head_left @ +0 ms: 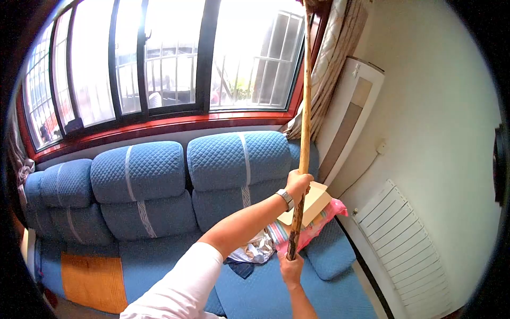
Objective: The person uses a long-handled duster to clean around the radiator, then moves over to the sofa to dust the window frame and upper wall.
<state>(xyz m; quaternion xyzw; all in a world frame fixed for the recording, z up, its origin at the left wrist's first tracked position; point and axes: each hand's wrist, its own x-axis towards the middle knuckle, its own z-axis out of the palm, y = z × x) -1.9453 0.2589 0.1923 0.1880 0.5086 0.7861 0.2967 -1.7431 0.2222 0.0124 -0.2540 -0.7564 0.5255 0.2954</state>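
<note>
A long wooden pole (305, 106) stands nearly upright in front of me, pale along its upper length and dark and mottled near its lower end. My left hand (298, 183), with a watch (286, 199) at the wrist, is wrapped round its lower part. Further down, my right hand (291, 270) closes round the bottom end. The pole's top reaches the curtain (332, 64) at the upper edge of the view. Behind the hands, an open cardboard box (313, 204), pink cloth (319, 229) and crumpled pale cloth (255, 249) lie on the blue sofa (249, 290).
Barred windows (175, 53) with a red frame (180, 123) run behind the sofa. A tall white appliance (353, 111) stands in the corner. A white radiator (401, 244) is on the right wall, near a socket with a cord. An orange mat (93, 282) covers the sofa's left seat.
</note>
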